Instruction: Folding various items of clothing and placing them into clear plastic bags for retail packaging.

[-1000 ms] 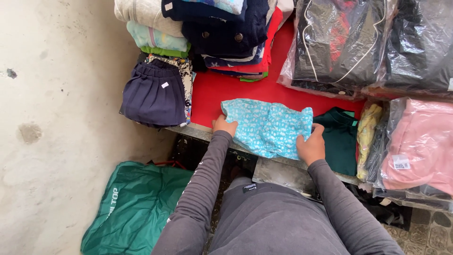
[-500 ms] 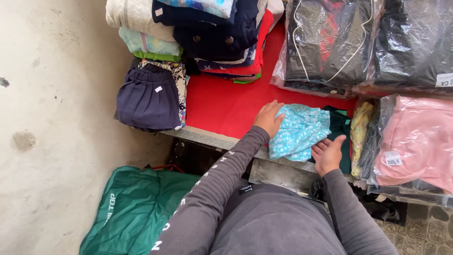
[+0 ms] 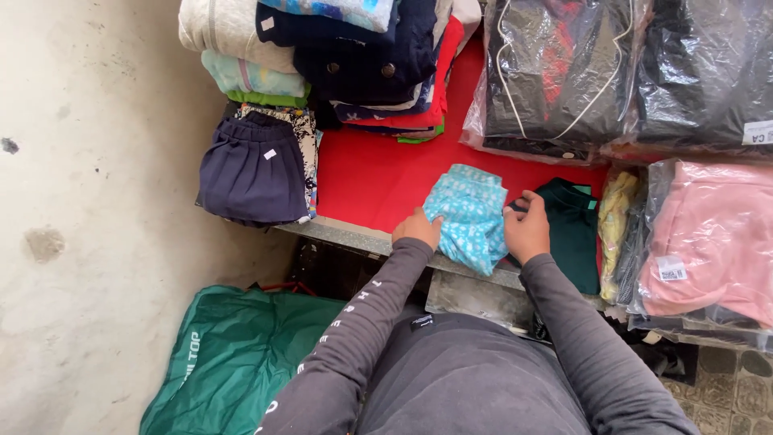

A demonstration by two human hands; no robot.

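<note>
A light blue patterned garment (image 3: 469, 216) lies folded into a narrow strip on the red table cover (image 3: 370, 177), its near end hanging over the table edge. My left hand (image 3: 418, 229) presses against its left side. My right hand (image 3: 527, 228) grips its right side, fingers curled on the cloth. Right of it lies a dark green folded garment (image 3: 572, 229).
A folded navy skirt (image 3: 254, 171) lies at the table's left end beside a tall stack of folded clothes (image 3: 354, 56). Plastic-bagged dark clothes (image 3: 564, 72) lie behind, a bagged pink garment (image 3: 708, 238) at right. A green bag (image 3: 229, 354) sits on the concrete floor.
The light blue garment was spread wide; my left hand folded its left half over to the right, and both hands now sit at the sides of the narrow fold.
</note>
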